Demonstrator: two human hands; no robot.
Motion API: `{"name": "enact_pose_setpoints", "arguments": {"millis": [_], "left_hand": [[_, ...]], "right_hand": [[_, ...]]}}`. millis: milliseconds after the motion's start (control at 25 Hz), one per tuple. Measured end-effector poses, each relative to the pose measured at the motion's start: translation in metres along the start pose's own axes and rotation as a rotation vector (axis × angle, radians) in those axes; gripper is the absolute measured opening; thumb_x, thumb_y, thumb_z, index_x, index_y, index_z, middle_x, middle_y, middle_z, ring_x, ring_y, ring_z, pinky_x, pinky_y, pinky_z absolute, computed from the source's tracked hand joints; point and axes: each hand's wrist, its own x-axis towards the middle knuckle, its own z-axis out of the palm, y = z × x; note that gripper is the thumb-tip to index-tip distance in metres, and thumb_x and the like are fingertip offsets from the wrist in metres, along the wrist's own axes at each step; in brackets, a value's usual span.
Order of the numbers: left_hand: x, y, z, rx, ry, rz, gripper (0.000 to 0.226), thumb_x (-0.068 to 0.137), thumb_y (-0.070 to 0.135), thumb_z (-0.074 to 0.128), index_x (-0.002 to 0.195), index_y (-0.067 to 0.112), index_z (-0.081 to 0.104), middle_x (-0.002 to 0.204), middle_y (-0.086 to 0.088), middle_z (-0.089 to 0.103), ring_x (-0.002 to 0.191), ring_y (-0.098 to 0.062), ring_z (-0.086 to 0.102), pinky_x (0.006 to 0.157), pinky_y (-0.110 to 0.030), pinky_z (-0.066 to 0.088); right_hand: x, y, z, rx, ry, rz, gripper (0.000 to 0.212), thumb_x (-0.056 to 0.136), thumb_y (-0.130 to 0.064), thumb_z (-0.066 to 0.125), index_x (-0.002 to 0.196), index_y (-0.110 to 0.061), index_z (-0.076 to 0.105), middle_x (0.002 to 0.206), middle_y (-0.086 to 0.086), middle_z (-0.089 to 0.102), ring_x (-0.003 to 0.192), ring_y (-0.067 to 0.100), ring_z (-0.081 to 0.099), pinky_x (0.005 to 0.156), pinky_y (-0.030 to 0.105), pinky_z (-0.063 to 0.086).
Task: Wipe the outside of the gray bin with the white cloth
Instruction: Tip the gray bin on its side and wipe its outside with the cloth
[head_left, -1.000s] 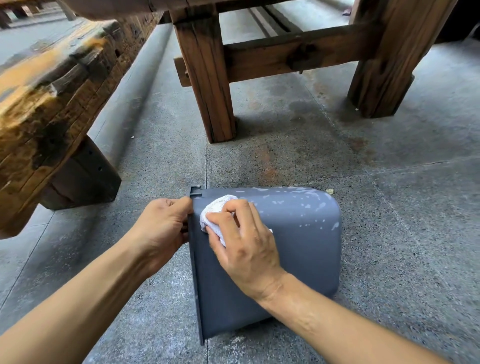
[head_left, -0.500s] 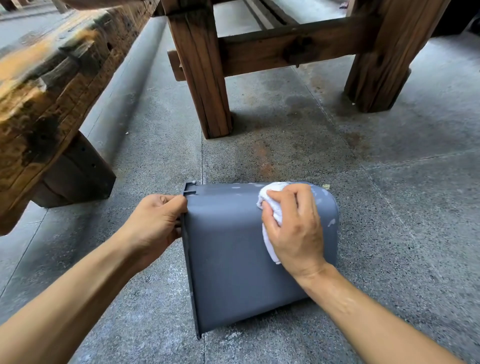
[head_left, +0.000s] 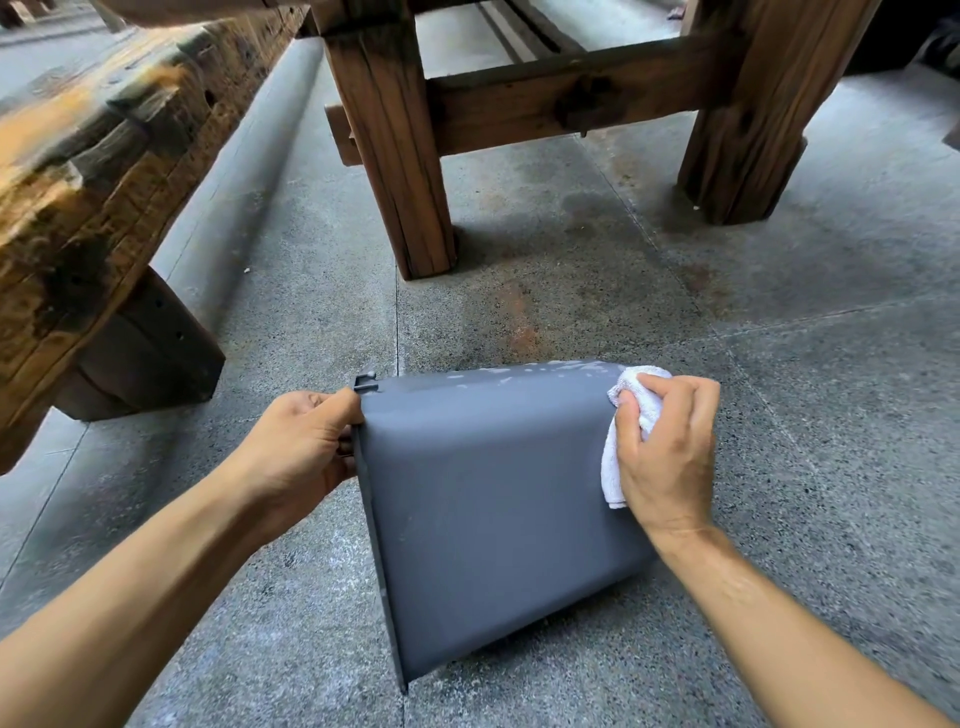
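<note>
both hands are busy: the left hand grips the rim of the gray bin, lying on its side at lower centre, while the right hand, clutching the white cloth, has swept rightward to the base corner; pale specks remain along the top edge.

Soft, even daylight lit the sharp wide-angle view, with faint shadows, slight glare and edges bowed.

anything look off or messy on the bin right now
The gray bin lies tipped on its side on the floor, and whitish splatter marks dot its far upper edge, left of the white cloth held by the right hand.
</note>
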Motion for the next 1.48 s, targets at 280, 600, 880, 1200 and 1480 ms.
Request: {"name": "enact_pose_setpoints", "arguments": {"millis": [280,600,880,1200,1480], "left_hand": [[-0.001,-0.002,-0.002,-0.042,0.05,-0.042,0.048,0.085,0.0,0.046,0.041,0.018,0.052,0.045,0.0,0.044,0.04,-0.012,0.042,0.044,-0.022,0.046],[-0.004,0.014,-0.016,-0.215,0.086,-0.324,0.045,0.083,0.043,0.05,0.093,0.006,0.073,0.09,-0.018,0.076,0.071,-0.031,0.07,0.081,-0.038,0.05],[-0.017,0.025,-0.015,-0.208,0.038,-0.356,0.034,0.08,0.017,0.052,0.11,0.008,0.064,0.096,-0.017,0.068,0.071,-0.029,0.064,0.062,-0.032,0.058],[-0.021,0.031,0.005,-0.2,-0.053,-0.008,0.048,0.081,-0.014,0.047,0.045,0.014,0.061,0.041,-0.001,0.054,0.027,-0.008,0.046,0.035,-0.012,0.036],[-0.025,0.019,-0.011,-0.223,-0.216,-0.092,0.037,0.076,-0.009,0.067,0.113,-0.004,0.068,0.102,-0.027,0.075,0.076,-0.033,0.077,0.067,-0.041,0.062]], "right_hand": [[-0.008,0.025,-0.007,-0.119,-0.061,0.205,0.019,0.093,-0.014,0.063,0.109,-0.006,0.055,0.115,0.016,0.049,0.092,0.039,0.06,0.074,0.043,0.05],[0.008,0.02,-0.019,-0.117,-0.117,0.332,0.015,0.091,-0.023,0.068,0.105,-0.018,0.065,0.111,0.001,0.052,0.089,0.027,0.061,0.074,0.03,0.044],[0.042,-0.041,-0.021,0.117,0.018,0.1,0.014,0.085,-0.011,0.074,0.098,-0.008,0.071,0.102,0.005,0.057,0.085,0.004,0.049,0.079,0.0,0.031],[0.045,-0.16,-0.014,0.321,-0.213,-0.25,0.013,0.085,-0.015,0.075,0.097,-0.011,0.07,0.098,0.007,0.058,0.084,0.02,0.06,0.074,0.03,0.052],[0.009,-0.178,0.006,0.252,-0.424,-0.39,0.011,0.091,-0.018,0.067,0.1,-0.013,0.07,0.1,0.008,0.058,0.086,0.026,0.06,0.062,0.044,0.055]]}}
